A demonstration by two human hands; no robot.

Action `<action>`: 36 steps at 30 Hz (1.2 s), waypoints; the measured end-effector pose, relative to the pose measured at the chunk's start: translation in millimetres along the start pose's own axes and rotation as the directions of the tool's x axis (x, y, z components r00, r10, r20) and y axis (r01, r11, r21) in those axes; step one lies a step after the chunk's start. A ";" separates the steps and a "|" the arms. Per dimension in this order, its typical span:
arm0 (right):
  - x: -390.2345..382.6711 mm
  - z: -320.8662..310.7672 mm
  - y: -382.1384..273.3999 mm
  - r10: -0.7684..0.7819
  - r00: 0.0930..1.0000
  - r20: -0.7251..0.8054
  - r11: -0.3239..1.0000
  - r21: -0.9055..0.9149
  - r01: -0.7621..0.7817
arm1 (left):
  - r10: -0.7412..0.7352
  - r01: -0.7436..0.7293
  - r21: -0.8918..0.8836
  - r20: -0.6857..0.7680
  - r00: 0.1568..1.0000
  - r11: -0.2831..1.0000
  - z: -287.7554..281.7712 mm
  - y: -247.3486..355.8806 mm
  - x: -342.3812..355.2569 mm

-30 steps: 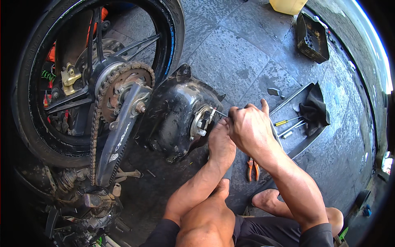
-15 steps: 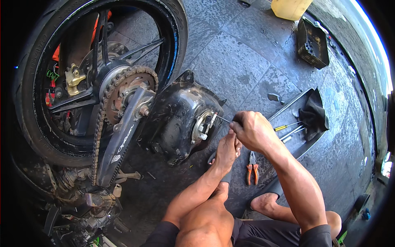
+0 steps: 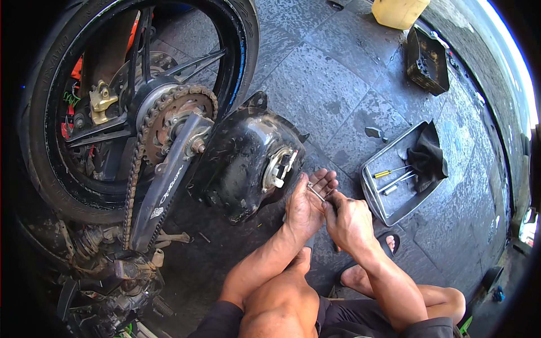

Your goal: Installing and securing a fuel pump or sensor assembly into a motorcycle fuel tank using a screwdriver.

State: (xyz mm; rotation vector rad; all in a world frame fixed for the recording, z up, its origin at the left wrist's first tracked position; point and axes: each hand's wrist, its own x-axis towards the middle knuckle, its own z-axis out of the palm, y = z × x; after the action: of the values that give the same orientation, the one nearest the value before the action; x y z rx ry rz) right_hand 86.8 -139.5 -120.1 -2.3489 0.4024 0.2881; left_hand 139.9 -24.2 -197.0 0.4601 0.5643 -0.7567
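My left hand [image 3: 304,211] is palm up with its fingers spread, just in front of the black fuel tank [image 3: 236,163]. In my right hand [image 3: 349,222] is a thin metal rod-shaped tool [image 3: 316,192], its handle hidden in my closed fingers. The tool's tip lies over my left palm, near the thumb; whether a small part sits there I cannot make out. On the tank's side facing me is a round metal fitting with a fuel pump [image 3: 276,172] carrying a white connector.
At left stands a motorcycle rear wheel [image 3: 248,73] with a rusty chain sprocket [image 3: 183,107] and swingarm [image 3: 160,197]. A grey tray [image 3: 389,217] on the right holds a yellow-handled screwdriver [image 3: 383,173] and dark cloth [image 3: 425,155]. Farther back are a black bin [image 3: 431,81] and yellow container [image 3: 397,14].
Both hands have drawn apart from the fuel pump's side. My left hand has turned palm up and opened, and the tool in my right hand now points over it.
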 end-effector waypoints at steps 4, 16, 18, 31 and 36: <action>-0.7 2.6 -0.8 0.033 0.999 -0.036 0.999 -0.007 -0.034 | 0.003 -0.001 -0.062 0.036 0.999 0.998 -1.8 0.1 -1.1; 0.5 -1.1 -0.8 -0.028 0.999 -0.045 0.998 -0.050 0.026 | 0.054 -0.052 -0.041 0.043 0.998 0.998 11.0 -1.6 -7.2; 0.7 -2.5 -3.4 -0.055 0.996 -0.070 0.997 -0.066 0.051 | 0.077 -0.075 -0.029 0.059 0.995 0.997 14.8 -2.2 -9.1; -4.3 -20.5 -28.1 -0.167 0.962 -0.216 0.983 0.042 0.180 | 0.299 -0.321 0.151 0.150 0.942 0.935 41.5 6.3 -27.7; 15.6 -24.5 -47.5 -0.245 0.951 -0.191 0.969 -0.015 0.247 | 0.370 -0.405 0.118 0.238 0.898 0.907 41.0 15.4 -36.4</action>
State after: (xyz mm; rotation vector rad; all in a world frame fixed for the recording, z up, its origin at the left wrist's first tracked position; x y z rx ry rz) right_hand 120.9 -127.1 -77.9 -2.3945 0.1965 -0.0594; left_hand 142.3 -19.5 -140.3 0.6166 0.1974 -0.4583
